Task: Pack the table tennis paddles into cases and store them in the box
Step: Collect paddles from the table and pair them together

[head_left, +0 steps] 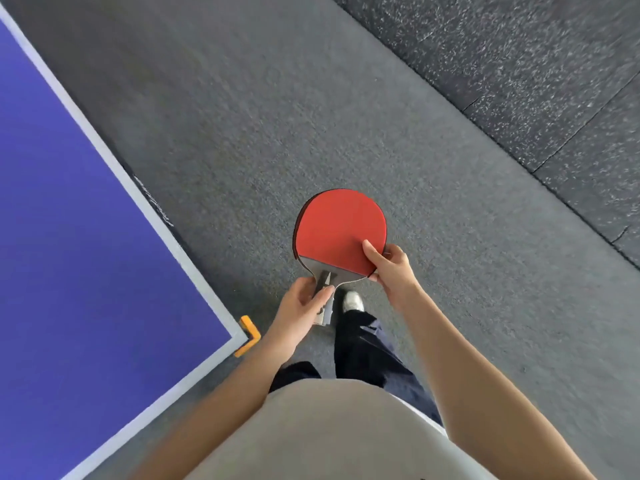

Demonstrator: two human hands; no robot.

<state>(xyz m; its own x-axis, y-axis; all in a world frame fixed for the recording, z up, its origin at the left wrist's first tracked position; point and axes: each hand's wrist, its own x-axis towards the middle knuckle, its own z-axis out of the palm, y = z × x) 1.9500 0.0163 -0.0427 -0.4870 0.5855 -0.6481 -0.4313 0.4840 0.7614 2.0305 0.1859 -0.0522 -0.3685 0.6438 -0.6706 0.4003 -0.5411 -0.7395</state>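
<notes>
Head view: the paddle point(341, 230) is held in the air above the floor point(242, 133), red face up, near the blue surface point(69, 237). The left hand point(301, 306) has its fingers point(308, 287) curled round the handle. The right hand point(391, 268) pinches the blade's edge, thumb on the rubber. No case or box shows. It would be best to grip by the handle and carry it level.

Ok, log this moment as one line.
paddle: red side up | left hand: grips handle | right hand: pinches blade edge | case, box: not in view
</notes>
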